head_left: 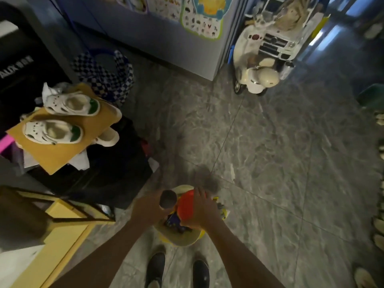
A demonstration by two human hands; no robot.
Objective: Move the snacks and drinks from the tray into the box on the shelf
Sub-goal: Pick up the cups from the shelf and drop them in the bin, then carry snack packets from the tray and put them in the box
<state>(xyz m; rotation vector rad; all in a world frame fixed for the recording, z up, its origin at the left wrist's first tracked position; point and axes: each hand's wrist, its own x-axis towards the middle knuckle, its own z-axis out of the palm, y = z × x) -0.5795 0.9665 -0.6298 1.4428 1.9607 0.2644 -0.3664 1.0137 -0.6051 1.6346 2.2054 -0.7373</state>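
Standing on a grey stone floor [270,163], a person in dark shoes [155,269] reaches both bare arms down to a round pale tray [180,240] with a yellow edge, which sits low in front of the feet; what it rests on cannot be told. The left hand [145,208] has its fingers curled round a drink [168,199] with a dark round top, held upright at the tray's far left side. The right hand [204,208] lies over a red packet [186,205] just beside the drink, fingers spread across the top and the thumb tucked against the near edge. A blue packet [173,220] and other small wrapped things, too blurred to name, lie in the tray under the hands. To the left, near the left arm, stands a yellow shelf [68,213] with a dark frame. Beyond it a black bag [108,167] carries a sheet of brown cardboard [60,154], on which two white shoes [71,104] lie side by side. A blue and white checked bag [104,80] slumps behind that. Farther off, a grey cabinet [166,38] hung with picture charts faces the person, with a white toy car [278,44] and a cream toy scooter [255,77] parked at its right corner. Pale slippers [378,225] line the right edge.
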